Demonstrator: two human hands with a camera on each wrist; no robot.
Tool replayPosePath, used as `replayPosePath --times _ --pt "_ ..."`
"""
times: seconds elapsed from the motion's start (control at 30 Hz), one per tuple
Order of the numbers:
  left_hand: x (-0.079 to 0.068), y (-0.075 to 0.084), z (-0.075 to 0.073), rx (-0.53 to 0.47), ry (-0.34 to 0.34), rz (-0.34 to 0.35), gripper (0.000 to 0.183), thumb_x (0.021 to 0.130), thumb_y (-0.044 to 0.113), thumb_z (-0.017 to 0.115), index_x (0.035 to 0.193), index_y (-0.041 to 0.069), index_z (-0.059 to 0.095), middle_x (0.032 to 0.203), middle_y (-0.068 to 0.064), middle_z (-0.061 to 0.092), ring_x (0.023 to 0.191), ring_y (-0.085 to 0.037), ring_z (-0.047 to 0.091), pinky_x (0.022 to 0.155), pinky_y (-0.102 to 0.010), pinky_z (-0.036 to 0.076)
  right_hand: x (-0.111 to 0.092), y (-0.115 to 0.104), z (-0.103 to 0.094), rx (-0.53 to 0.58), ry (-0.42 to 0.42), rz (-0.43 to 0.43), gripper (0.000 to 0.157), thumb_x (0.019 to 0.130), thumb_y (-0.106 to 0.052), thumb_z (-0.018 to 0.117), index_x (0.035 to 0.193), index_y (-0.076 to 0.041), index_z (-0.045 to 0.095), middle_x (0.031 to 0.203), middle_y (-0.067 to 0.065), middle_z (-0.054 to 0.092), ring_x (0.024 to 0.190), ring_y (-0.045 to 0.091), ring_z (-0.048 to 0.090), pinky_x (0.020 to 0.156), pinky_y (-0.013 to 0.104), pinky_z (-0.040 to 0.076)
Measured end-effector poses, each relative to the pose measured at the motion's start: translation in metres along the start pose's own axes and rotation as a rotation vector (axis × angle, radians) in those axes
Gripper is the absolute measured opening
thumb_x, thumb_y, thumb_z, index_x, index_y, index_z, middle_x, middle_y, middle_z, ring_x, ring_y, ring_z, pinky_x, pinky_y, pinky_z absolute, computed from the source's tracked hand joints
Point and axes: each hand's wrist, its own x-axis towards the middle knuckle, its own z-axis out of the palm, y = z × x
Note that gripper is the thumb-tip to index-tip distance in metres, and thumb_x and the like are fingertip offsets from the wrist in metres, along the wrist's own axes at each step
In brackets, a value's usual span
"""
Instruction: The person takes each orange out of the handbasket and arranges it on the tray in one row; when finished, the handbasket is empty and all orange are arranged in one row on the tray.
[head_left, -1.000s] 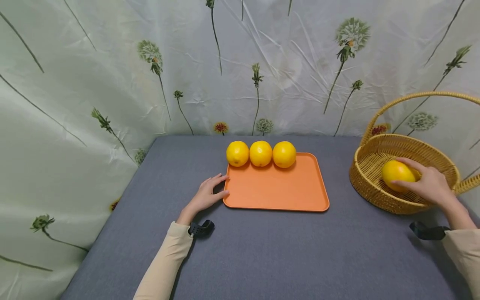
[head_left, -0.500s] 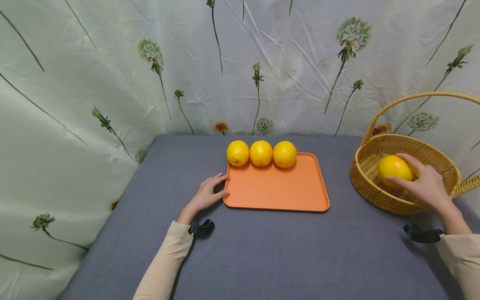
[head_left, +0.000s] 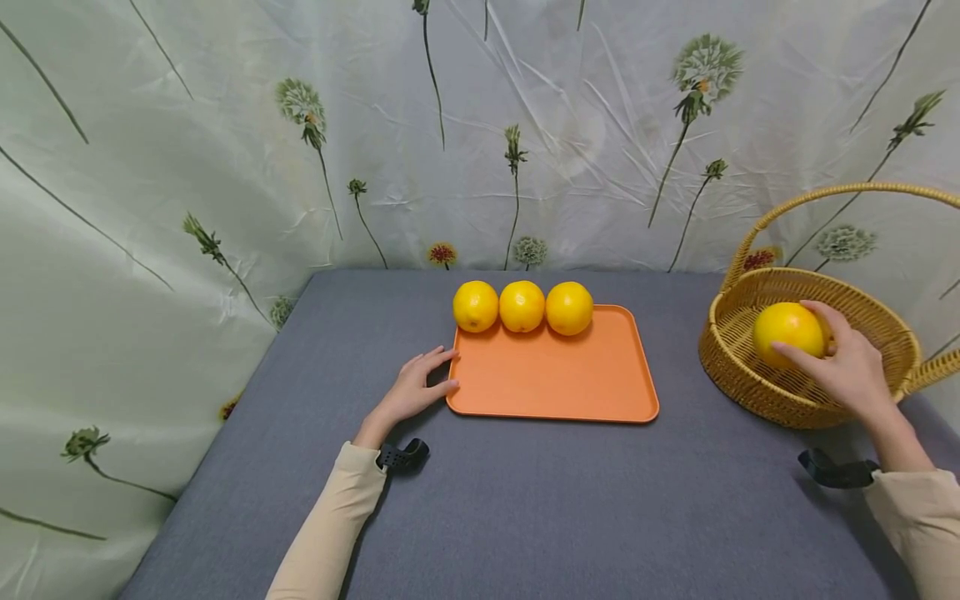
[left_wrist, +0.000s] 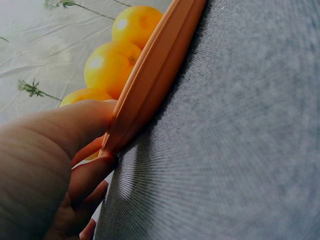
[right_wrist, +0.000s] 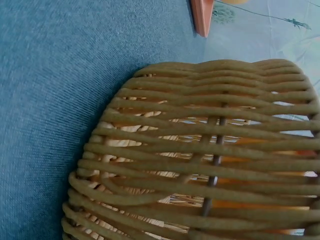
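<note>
In the head view my right hand [head_left: 851, 362] grips an orange [head_left: 787, 333] between thumb and fingers, within the opening of the wicker basket [head_left: 738, 387]. Only orange patches show through the basket's weave [right_wrist: 165, 145] in the right wrist view; the hand itself is hidden there. My left hand [head_left: 411, 387] touches the left rim of the orange tray [head_left: 555, 379] with thumb and fingertips, its fingers relaxed. The left wrist view has the thumb [left_wrist: 85, 122] against the tray's rim [left_wrist: 155, 65]. Three oranges [head_left: 522, 307] stand in a row along the tray's back edge.
The basket's tall arched handle [head_left: 847, 190] rises over the right hand. A grey cloth [head_left: 570, 508] covers the table between tray and basket. Behind the table hangs a flower-patterned curtain [head_left: 585, 150].
My right hand has shifted slightly left with the gripped orange, which has risen a little from the basket's floor. The left hand, tray and row of oranges stay put.
</note>
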Motion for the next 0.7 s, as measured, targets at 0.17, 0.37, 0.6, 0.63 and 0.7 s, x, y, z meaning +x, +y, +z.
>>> replayPosePath --times 0.17,0.37,0.6,0.63,0.7 --pt "0.0 -0.001 0.0 0.0 0.002 -0.003 0.056 0.087 0.028 0.064 0.137 0.009 0.048 0.144 -0.015 0.046 0.14 -0.032 0.034 0.116 -0.055 0.019 0.0 -0.002 0.0 0.012 0.008 0.03 0.069 0.086 -0.032 0.062 0.144 -0.009 0.031 0.12 0.037 0.047 0.087 0.021 0.05 0.064 0.034 0.03" --pt "0.001 -0.002 0.001 -0.003 -0.002 -0.012 0.056 0.088 0.028 0.064 0.138 0.009 0.048 0.144 -0.014 0.046 0.141 -0.031 0.033 0.117 -0.054 0.018 -0.001 -0.006 0.001 0.039 0.02 0.042 0.07 0.085 -0.033 0.063 0.144 -0.011 0.031 0.124 0.034 0.047 0.075 -0.026 0.021 0.062 0.019 0.028" --pt "0.0 -0.001 0.0 0.001 -0.004 -0.015 0.057 0.088 0.029 0.064 0.138 0.01 0.047 0.144 -0.014 0.046 0.14 -0.032 0.034 0.116 -0.055 0.019 0.0 -0.013 0.001 0.082 0.038 0.049 0.072 0.085 -0.031 0.064 0.145 -0.012 0.029 0.125 0.035 0.046 0.074 -0.022 0.035 0.056 0.012 0.028" --pt "0.0 -0.001 0.0 -0.001 -0.003 -0.017 0.057 0.088 0.029 0.064 0.138 0.01 0.047 0.144 -0.014 0.046 0.141 -0.031 0.033 0.116 -0.054 0.019 0.0 -0.014 0.001 0.089 0.044 0.05 0.072 0.085 -0.031 0.064 0.145 -0.012 0.029 0.126 0.035 0.046 0.074 -0.022 0.035 0.056 0.011 0.029" --pt "0.0 -0.001 0.0 0.0 -0.005 -0.016 0.057 0.088 0.029 0.064 0.138 0.01 0.047 0.144 -0.014 0.046 0.141 -0.031 0.033 0.116 -0.054 0.018 0.0 -0.016 0.001 0.102 0.056 0.057 0.071 0.085 -0.031 0.064 0.145 -0.014 0.03 0.126 0.035 0.046 0.072 -0.023 0.035 0.055 0.008 0.029"
